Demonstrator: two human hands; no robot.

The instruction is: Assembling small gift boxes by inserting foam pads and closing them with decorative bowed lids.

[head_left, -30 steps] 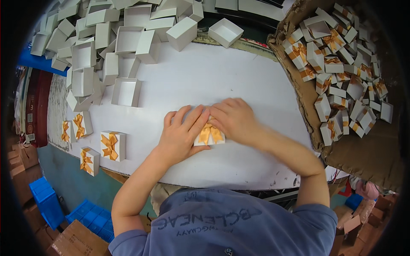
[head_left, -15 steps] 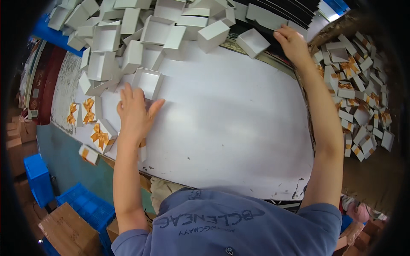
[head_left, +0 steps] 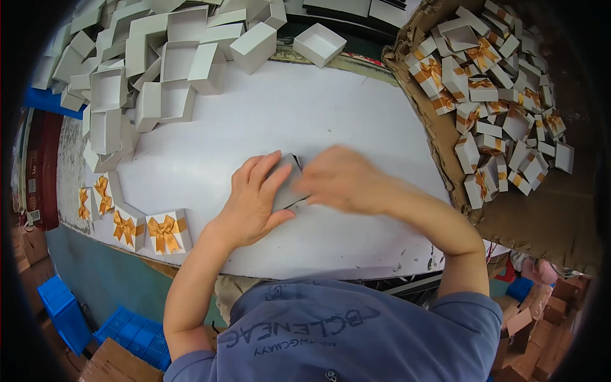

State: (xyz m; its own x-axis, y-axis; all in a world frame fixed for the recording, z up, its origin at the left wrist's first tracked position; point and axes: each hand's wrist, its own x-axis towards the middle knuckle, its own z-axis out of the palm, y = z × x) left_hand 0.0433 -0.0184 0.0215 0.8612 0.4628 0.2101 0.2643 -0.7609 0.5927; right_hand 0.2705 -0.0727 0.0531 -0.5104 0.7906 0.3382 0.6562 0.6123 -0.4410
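- Left hand (head_left: 245,200), spread half open, touches the left side of a grey box (head_left: 283,184).
- Right hand (head_left: 340,181), blurred, at its right; grip unclear.
- Box lies on the white table (head_left: 356,245).

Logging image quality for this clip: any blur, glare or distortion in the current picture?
Head view: right hand motion-blurred, left hand fairly sharp; head view: no harsh glare on the white tabletop; head view: fisheye bows its near edge, corners black.
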